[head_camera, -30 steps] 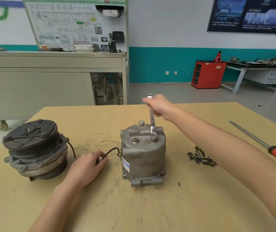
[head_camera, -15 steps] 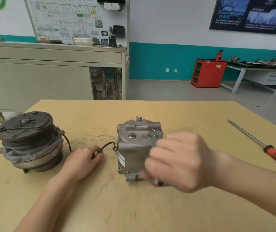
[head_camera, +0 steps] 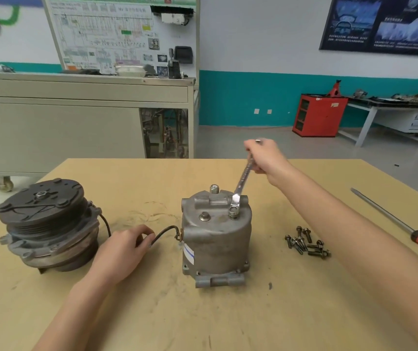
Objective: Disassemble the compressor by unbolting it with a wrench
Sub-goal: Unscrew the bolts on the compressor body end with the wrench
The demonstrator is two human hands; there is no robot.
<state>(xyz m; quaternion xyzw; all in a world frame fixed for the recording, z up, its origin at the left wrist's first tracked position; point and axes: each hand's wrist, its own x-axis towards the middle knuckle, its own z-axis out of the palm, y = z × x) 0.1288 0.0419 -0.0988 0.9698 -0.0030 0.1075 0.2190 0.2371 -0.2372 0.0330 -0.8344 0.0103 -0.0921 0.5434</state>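
Right grip (head_camera: pixel 263 158): clamped on wrench (head_camera: pixel 243 181), far end.
Axis: slants down toward me, ring on compressor (head_camera: pixel 215 239) top bolt (head_camera: pixel 233 212).
Left grip (head_camera: pixel 124 247): curled by cable (head_camera: pixel 165 234), hold unclear.

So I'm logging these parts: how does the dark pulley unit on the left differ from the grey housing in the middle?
The pulley unit is dark, wide and squat with a grooved rim; the housing is pale grey, narrower and smooth-sided. The housing has a wrench on a top bolt, held by the right hand; the pulley unit is untouched. The left hand grips the housing's black cable, not the pulley unit's. Both stand on the table.
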